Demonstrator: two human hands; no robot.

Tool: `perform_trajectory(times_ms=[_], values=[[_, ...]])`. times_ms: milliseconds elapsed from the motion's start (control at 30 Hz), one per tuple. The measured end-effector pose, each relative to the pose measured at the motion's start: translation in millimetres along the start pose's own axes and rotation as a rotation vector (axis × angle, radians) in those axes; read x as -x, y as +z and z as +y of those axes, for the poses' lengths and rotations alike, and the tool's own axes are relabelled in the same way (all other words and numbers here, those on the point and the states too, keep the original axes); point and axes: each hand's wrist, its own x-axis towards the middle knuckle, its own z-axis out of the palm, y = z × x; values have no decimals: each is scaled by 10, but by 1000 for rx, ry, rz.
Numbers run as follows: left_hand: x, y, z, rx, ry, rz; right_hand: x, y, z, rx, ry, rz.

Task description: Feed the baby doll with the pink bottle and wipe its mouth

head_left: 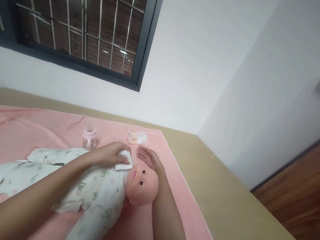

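A baby doll (141,185) in a white printed sleepsuit (82,190) lies on its back on a pink blanket (37,130), head toward the right. My left hand (111,154) reaches across the doll's chest and pinches a folded white wipe (123,160) beside the doll's cheek and neck. My right hand (148,158) rests flat on the far side of the doll's head with its fingers stretched out and together, holding nothing.
A small pink baby bottle (89,137) stands on the blanket behind the doll. A white packet (137,137) lies near the blanket's far corner. The blanket covers a tan surface (225,193) set against white walls, with wooden floor (297,196) to the right.
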Motion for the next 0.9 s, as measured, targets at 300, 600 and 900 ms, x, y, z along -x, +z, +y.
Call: perform_trajectory(times_ms=[300, 600, 900], values=[[203, 235, 161, -36, -72, -11, 2, 52, -15, 47, 9, 30], [181, 354, 221, -158, -88, 16, -8, 34, -3, 75, -7, 46], [144, 348, 199, -184, -71, 70, -13, 24, 4, 81, -8, 55]])
